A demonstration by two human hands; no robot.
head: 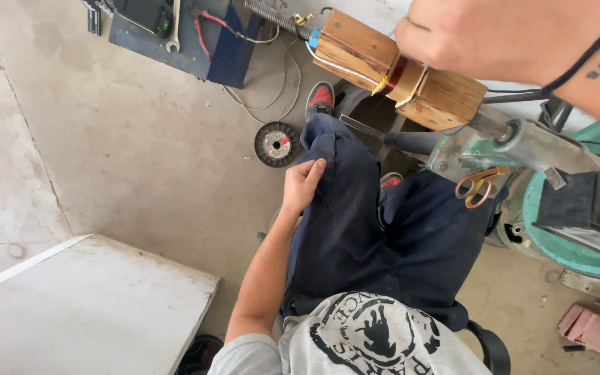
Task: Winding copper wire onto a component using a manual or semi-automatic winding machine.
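R hand [480, 35] fist-closed over coil [398, 75] on wood former [397, 69], winding step. L hand [303, 184] loosely curled, empty, resting on knee [335, 173]. Scissors [479, 186] near.

Right hand [484, 38] rests on the wooden coil former [401, 69]; left hand [303, 184] touches the trouser leg [335, 229].

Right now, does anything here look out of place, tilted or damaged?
Yes. Orange-handled scissors lie loose on the winding machine's metal arm, beside the wooden coil former that the right hand touches; they could slip off. A wire spool lies flat on the concrete floor, which shows a crack at the left. The left hand rests on the thigh.
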